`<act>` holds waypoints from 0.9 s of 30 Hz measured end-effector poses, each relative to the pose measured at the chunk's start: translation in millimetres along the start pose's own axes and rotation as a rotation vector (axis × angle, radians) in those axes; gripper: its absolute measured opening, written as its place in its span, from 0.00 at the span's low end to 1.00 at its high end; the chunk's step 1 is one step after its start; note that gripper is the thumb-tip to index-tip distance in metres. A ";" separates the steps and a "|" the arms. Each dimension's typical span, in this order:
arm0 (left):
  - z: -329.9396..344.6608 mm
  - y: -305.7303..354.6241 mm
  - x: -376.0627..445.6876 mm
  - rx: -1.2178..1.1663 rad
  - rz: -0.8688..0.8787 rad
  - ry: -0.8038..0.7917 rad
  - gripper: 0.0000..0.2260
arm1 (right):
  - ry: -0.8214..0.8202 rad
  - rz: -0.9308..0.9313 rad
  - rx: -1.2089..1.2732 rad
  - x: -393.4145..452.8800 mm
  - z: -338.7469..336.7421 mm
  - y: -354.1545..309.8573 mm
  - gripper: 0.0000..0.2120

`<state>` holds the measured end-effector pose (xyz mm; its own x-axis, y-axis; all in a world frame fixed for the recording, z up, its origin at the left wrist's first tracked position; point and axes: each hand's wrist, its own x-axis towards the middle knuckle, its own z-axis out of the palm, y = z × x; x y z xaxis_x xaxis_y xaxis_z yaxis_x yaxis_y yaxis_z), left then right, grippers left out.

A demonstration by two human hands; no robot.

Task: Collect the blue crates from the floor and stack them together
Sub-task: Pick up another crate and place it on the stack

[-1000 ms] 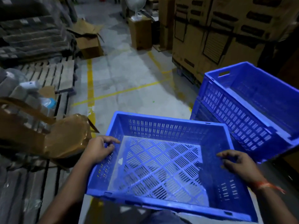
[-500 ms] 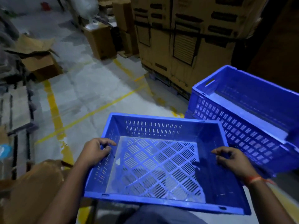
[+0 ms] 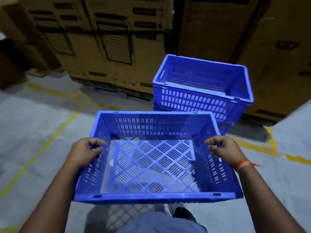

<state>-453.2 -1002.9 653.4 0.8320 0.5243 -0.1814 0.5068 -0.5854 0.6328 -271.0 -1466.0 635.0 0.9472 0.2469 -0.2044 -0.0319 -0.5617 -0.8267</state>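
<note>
Blue crate: slotted plastic, empty, carried level above the floor, between both grips.
Left grip: fingers curled over the crate's left rim, clasping it.
Right grip: curled over the right rim, orange thread at the wrist.
Crate stack: beyond the right grip, on the floor beside cardboard boxes.

No legible text on cartons

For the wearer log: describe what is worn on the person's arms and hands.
Both forearms are bare, with no sleeves in view. The left hand wears nothing visible. The right hand is bare too; an orange-red thread band circles its wrist, loose ends trailing outward.
</note>
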 end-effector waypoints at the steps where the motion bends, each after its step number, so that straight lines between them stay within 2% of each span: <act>1: -1.6 1.2 4.5 -0.002 0.020 -0.010 0.09 | 0.028 0.003 -0.002 -9.8 -1.7 -1.8 0.09; 8: -18.2 36.9 35.9 -0.018 0.150 -0.112 0.08 | 0.158 0.053 -0.043 -40.8 -25.0 -9.9 0.10; 14: -27.8 75.9 59.6 0.045 0.225 -0.166 0.07 | 0.201 0.100 -0.125 -49.2 -47.8 -16.1 0.08; 19: -38.1 116.2 71.5 0.107 0.305 -0.153 0.09 | 0.202 0.104 -0.178 -47.5 -76.1 -38.5 0.06; 27: -74.2 187.2 105.5 0.103 0.341 -0.238 0.10 | 0.134 0.015 -0.217 -22.8 -136.9 -98.5 0.06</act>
<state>-287.2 -1011.3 808.5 0.9786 0.1397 -0.1509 0.2034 -0.7659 0.6100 -245.8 -1524.4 792.8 0.9814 0.1387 -0.1330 0.0090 -0.7247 -0.6890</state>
